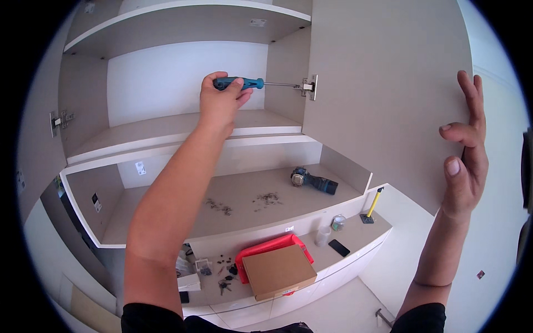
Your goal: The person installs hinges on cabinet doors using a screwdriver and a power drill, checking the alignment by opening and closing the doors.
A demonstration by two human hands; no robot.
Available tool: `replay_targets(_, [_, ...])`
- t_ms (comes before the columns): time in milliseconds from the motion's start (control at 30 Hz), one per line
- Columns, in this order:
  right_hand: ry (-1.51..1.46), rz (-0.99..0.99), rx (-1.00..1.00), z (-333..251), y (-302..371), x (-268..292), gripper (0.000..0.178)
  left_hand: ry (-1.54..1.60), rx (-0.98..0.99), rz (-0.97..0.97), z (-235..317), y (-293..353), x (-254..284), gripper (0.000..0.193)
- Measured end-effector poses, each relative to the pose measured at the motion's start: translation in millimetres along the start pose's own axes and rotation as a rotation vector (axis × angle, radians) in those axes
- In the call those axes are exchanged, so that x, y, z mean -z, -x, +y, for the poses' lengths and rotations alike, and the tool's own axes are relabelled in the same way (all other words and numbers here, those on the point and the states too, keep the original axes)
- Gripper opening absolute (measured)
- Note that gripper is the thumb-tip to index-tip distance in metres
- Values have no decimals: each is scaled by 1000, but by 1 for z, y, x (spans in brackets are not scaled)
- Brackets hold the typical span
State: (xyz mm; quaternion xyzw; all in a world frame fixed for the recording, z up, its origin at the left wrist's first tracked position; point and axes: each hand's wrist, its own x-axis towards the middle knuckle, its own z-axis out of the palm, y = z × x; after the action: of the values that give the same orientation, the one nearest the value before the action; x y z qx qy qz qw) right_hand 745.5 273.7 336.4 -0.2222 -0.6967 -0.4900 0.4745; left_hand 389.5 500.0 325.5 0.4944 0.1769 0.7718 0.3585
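Observation:
My left hand (222, 94) is closed round the blue handle of a screwdriver (239, 83). The shaft points right, and its tip meets a metal hinge (308, 87) that joins the cabinet side to an open grey-beige cabinet door (383, 83). At the door's outer edge is my right hand (469, 150), its thumb and bent fingers round the edge and some fingers pointing up. A second hinge (60, 122) sits on the left door. Behind my left hand stands the upper cabinet (183, 119) with its shelf.
In the compartment below lie a blue-black cordless drill (313, 180) and piles of small screws (267, 201). The lower counter holds a cardboard box (280, 272) on a red tray (244, 255), a phone (338, 247), a clear cup (322, 236), a jar (338, 223) and a yellow-handled tool (375, 204).

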Motion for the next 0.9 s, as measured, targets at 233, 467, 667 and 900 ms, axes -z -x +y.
replay_targets(233, [17, 25, -19, -3, 1, -1, 29, 0, 6, -15, -2, -1, 3, 45])
replay_targets(467, [39, 23, -9, -4, -1, -1, 29, 50, 110, -3, -6, -9, 11, 43])
replay_targets(667, [33, 20, -13, -5, -1, -1, 28, 62, 110, -58, -9, -3, 2, 41])
replay_targets(900, [20, 4, -14, -6, 0, 0, 27, 63, 56, 52, -13, -13, 11, 40])
